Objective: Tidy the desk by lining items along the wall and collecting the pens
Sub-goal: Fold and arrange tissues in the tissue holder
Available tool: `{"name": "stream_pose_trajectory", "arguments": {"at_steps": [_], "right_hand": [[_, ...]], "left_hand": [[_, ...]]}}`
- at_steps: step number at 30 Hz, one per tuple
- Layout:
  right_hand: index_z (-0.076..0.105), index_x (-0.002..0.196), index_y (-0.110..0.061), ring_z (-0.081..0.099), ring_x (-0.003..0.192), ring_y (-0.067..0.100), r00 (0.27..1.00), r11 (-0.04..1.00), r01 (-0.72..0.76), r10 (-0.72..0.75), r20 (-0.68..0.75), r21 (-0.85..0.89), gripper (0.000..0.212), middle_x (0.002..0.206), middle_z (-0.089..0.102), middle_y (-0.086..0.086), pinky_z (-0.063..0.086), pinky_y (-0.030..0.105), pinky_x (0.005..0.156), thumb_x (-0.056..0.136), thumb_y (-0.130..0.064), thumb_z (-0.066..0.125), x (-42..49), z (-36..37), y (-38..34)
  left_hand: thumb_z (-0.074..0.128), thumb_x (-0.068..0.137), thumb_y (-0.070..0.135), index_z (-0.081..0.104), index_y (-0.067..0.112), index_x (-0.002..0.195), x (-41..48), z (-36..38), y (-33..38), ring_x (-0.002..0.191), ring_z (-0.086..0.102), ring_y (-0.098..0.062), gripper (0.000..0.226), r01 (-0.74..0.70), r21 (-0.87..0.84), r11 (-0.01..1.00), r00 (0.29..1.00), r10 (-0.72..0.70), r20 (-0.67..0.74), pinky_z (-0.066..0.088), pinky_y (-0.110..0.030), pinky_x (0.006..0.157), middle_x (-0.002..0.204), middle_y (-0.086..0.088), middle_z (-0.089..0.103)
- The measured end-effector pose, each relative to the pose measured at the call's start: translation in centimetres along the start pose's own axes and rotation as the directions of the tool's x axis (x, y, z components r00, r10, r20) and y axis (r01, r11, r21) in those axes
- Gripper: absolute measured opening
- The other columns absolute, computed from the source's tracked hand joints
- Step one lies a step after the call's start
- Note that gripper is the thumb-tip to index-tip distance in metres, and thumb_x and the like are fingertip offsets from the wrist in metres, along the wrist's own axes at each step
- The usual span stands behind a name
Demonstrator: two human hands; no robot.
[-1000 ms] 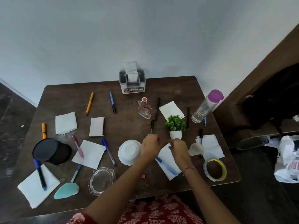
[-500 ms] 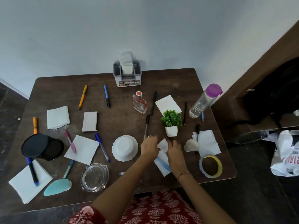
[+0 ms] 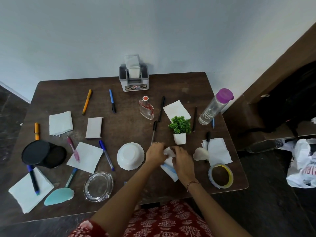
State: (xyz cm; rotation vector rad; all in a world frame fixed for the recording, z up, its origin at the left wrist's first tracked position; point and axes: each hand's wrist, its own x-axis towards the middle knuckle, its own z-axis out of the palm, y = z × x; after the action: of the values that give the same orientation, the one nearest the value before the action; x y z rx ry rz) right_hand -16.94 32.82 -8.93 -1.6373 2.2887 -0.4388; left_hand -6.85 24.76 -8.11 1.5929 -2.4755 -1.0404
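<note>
In front of the potted plant (image 3: pixel 179 130), we see left hand (image 3: pixel 155 154) and right hand (image 3: pixel 182 159) both pinching one crumpled white napkin (image 3: pixel 169 151).

Head view looks steeply down (wide-angle) on desk (image 3: pixel 130 127).

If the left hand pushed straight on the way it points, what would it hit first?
The left hand pinches the tissue with the right hand; beyond it, probably the plant pot, though depth is unclear.
</note>
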Motion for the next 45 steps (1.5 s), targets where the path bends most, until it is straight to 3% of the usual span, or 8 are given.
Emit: {"name": "stream_pose_trajectory", "arguments": {"at_steps": [6,16,26,29,33,37,40,45], "right_hand": [[0.062,0.104,-0.010,0.066,0.080,0.025,0.991,0.986,0.115,-0.106,-0.077,0.124,0.029,0.097,0.067,0.007,0.056,0.036,0.063,0.078,0.003,0.063,0.3,-0.9,-0.7],[0.045,0.134,-0.018,0.054,0.116,0.016,0.993,0.950,0.110,-0.089,-0.082,0.294,0.049,0.129,0.054,0.001,0.048,0.028,0.097,0.089,-0.003,0.056,0.3,-2.6,-1.5],[0.043,0.137,-0.021,0.056,0.111,0.013,0.997,0.939,0.042,-0.016,-0.078,0.342,0.052,0.119,0.061,0.002,0.037,0.011,0.086,0.089,-0.008,0.059,0.6,-4.9,-3.0],[0.044,0.135,-0.022,0.060,0.103,0.016,0.994,0.948,0.029,0.006,-0.108,0.318,0.053,0.110,0.064,0.003,0.042,0.015,0.082,0.087,-0.009,0.063,1.3,-5.8,-3.7],[0.048,0.130,-0.021,0.063,0.094,0.018,0.995,0.925,0.021,0.017,-0.097,0.379,0.052,0.100,0.066,0.002,0.054,0.030,0.079,0.083,-0.012,0.068,2.6,-6.9,-4.5],[0.052,0.120,-0.021,0.056,0.099,0.011,0.993,0.808,-0.062,0.109,-0.044,0.586,0.048,0.111,0.063,0.002,0.048,0.019,0.075,0.078,-0.010,0.073,3.5,-7.6,-6.0],[0.052,0.121,-0.016,0.057,0.097,0.013,0.973,0.659,-0.214,0.210,0.096,0.722,0.048,0.109,0.062,0.002,0.045,0.012,0.065,0.078,-0.012,0.073,4.2,-7.7,-7.1],[0.062,0.109,-0.006,0.060,0.092,0.016,0.933,0.515,-0.358,0.227,0.278,0.779,0.029,0.111,0.065,0.010,0.050,0.018,0.069,0.081,-0.010,0.070,5.3,-7.1,-8.4]], "left_hand": [[0.068,0.076,0.019,0.068,0.010,0.088,-0.2,-1.5,0.0,0.089,0.061,-0.022,0.014,-0.029,-0.025,0.999,0.999,0.028,-0.042,0.044,-0.030,0.070,0.090,-0.007,0.069],[0.071,0.079,0.023,0.073,0.012,0.093,-1.1,-3.3,-0.5,0.085,0.065,-0.023,0.019,-0.088,-0.068,0.994,0.991,0.080,-0.108,0.047,-0.032,0.072,0.092,-0.006,0.073],[0.071,0.080,0.017,0.075,0.012,0.093,-2.2,-5.7,-1.0,0.075,0.064,-0.017,0.015,-0.125,-0.198,0.972,0.981,0.090,-0.174,0.048,-0.026,0.065,0.083,-0.005,0.072],[0.070,0.080,0.013,0.074,0.007,0.089,-2.4,-7.3,-1.5,0.064,0.057,-0.010,0.011,-0.140,-0.253,0.957,0.975,0.089,-0.204,0.035,-0.010,0.057,0.076,-0.005,0.069],[0.071,0.080,0.009,0.075,0.003,0.086,-2.7,-9.5,-2.1,0.060,0.053,-0.004,0.010,-0.083,-0.374,0.924,0.976,0.000,-0.217,0.038,-0.009,0.055,0.072,-0.001,0.066],[0.070,0.082,0.013,0.070,0.003,0.100,-2.7,-11.4,-3.0,0.084,0.065,-0.017,0.020,0.064,-0.563,0.824,0.986,-0.140,-0.093,0.054,-0.028,0.075,0.095,-0.007,0.069],[0.070,0.083,0.013,0.064,0.006,0.109,-3.2,-12.8,-3.8,0.096,0.063,-0.018,0.028,0.134,-0.696,0.705,0.981,-0.194,-0.008,0.055,-0.027,0.076,0.105,-0.004,0.064],[0.069,0.083,0.012,0.062,0.006,0.114,-4.1,-14.7,-5.0,0.100,0.064,-0.022,0.033,0.168,-0.788,0.592,0.971,-0.236,0.031,0.057,-0.037,0.082,0.113,-0.007,0.064]]}}
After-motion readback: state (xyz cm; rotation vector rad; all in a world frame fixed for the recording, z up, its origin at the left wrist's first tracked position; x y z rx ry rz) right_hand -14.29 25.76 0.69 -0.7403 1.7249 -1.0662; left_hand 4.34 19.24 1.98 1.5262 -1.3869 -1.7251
